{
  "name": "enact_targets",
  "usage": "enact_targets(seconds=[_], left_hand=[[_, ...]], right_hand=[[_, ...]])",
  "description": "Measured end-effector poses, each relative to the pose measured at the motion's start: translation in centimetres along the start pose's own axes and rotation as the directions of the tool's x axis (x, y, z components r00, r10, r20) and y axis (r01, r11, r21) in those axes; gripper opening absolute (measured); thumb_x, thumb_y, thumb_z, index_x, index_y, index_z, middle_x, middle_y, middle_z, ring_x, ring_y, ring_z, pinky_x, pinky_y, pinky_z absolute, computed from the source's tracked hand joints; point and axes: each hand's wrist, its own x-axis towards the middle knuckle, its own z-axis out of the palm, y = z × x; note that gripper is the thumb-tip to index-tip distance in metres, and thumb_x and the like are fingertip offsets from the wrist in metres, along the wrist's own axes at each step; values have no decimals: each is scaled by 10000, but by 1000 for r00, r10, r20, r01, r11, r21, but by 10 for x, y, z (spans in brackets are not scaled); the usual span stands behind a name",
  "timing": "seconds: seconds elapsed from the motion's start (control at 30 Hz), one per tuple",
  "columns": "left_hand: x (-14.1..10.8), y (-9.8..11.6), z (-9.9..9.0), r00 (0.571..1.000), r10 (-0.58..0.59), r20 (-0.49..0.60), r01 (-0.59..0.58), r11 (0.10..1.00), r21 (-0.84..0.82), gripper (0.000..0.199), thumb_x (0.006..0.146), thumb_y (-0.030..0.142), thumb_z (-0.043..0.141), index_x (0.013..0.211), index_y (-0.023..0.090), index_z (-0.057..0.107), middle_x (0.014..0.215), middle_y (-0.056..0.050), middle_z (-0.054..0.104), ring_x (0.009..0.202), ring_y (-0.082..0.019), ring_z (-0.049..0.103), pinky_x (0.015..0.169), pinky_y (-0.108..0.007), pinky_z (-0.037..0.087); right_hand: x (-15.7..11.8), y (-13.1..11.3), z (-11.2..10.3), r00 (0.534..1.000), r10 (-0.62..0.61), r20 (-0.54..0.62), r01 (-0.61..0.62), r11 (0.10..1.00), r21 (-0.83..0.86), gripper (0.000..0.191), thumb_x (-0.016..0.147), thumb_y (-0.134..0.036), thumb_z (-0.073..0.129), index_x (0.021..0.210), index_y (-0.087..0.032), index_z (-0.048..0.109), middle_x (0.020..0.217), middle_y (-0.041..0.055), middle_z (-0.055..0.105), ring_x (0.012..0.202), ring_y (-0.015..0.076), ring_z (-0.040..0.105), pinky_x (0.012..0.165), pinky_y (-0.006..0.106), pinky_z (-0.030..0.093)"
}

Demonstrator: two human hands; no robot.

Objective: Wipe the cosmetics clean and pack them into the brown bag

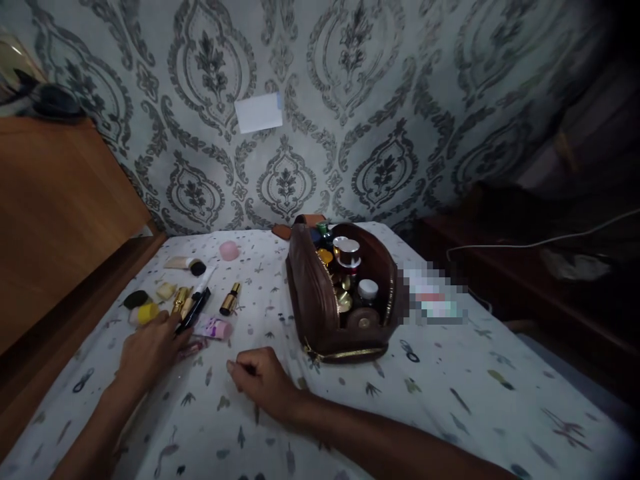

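Note:
My left hand [150,348] reaches down into a loose group of cosmetics on the patterned sheet, fingers apart, fingertips partly hidden. Against them lie a slim black tube [195,311] and a gold lipstick case [181,300]. A yellow-capped container [144,313] is just left of the fingers, and a pink-and-white tube [214,327] to the right. My right hand [265,381] rests loosely curled on the sheet, with nothing visible in it. Beyond it stands a brown toiletry bag [320,333], unzipped, filled with jars [368,289] and bottles. A black-and-gold lipstick [231,300] lies between the group and the bag.
A pink round cap [229,251] and a capped beige tube [184,264] lie farther back. A wooden cabinet [65,207] borders the left side, and patterned wallpaper [285,180] rises behind. At right, a white cable [540,245] crosses dark furniture; a blurred-out item [435,300] lies beside the bag.

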Motion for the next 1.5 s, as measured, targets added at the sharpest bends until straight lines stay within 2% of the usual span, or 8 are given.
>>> enact_targets(seconds=[0.2, 0.37, 0.53, 0.73, 0.9, 1.07, 1.23, 1.5], left_hand=[[4, -1, 9, 997, -38, -62, 30, 993, -116, 390, 937, 449, 383, 1069, 179, 632, 1037, -123, 670, 923, -299, 671, 648, -336, 449], [14, -32, 21, 926, -201, -321, -3, 843, -537, 376, 924, 413, 378, 1013, 204, 677, 1001, -80, 714, 902, -249, 641, 766, -328, 455], [20, -58, 34, 899, -269, -346, -18, 766, -642, 418, 920, 414, 354, 1032, 175, 679, 883, -47, 709, 781, -209, 615, 723, -309, 467], [9, -48, 36, 946, -115, -304, -105, 777, -621, 343, 878, 489, 503, 765, 212, 670, 825, -22, 632, 792, -193, 594, 714, -290, 441], [1, -35, 26, 983, 27, -183, -93, 928, -360, 306, 865, 526, 590, 881, 233, 678, 993, -51, 594, 972, -238, 581, 722, -302, 425], [2, -28, 28, 990, 35, -140, -65, 974, -218, 268, 889, 449, 594, 934, 198, 678, 1028, -94, 588, 1036, -275, 569, 745, -332, 437], [2, -30, 34, 981, 7, -195, -64, 956, -288, 271, 932, 418, 504, 878, 206, 665, 972, -79, 591, 988, -257, 581, 700, -320, 430], [2, -41, 33, 967, -49, -251, -97, 837, -538, 397, 946, 500, 406, 835, 209, 653, 854, -37, 572, 800, -202, 583, 709, -318, 430]], right_hand=[[3, 4, -2, 1000, -13, 10, 13, 999, -33, 377, 859, -334, 482, 515, -185, 447, 463, -53, 380, 480, 83, 345, 492, 229, 254], [5, 8, -1, 998, -61, 23, 62, 997, -46, 429, 893, -403, 469, 525, -184, 451, 480, -43, 396, 499, 92, 380, 515, 232, 277], [6, 9, 0, 999, -21, 31, 23, 998, -57, 447, 901, -441, 474, 533, -187, 449, 496, -35, 403, 510, 102, 386, 509, 236, 277], [6, 8, 2, 1000, -7, 28, 8, 998, -58, 438, 897, -427, 477, 535, -182, 463, 506, -33, 422, 506, 96, 392, 516, 232, 291], [7, 8, 3, 999, 2, 40, 1, 998, -62, 452, 905, -444, 469, 539, -180, 472, 502, -31, 424, 496, 94, 374, 501, 234, 279], [6, 10, 2, 999, 16, 30, -14, 998, -66, 481, 909, -486, 474, 540, -178, 475, 501, -31, 420, 505, 96, 390, 512, 234, 290], [7, 13, 2, 999, 25, 34, -22, 997, -76, 506, 915, -513, 472, 540, -175, 491, 497, -33, 414, 504, 96, 386, 520, 235, 293], [8, 12, 1, 997, 50, 56, -47, 997, -57, 539, 905, -580, 483, 541, -183, 481, 508, -29, 411, 504, 101, 371, 503, 241, 287]])
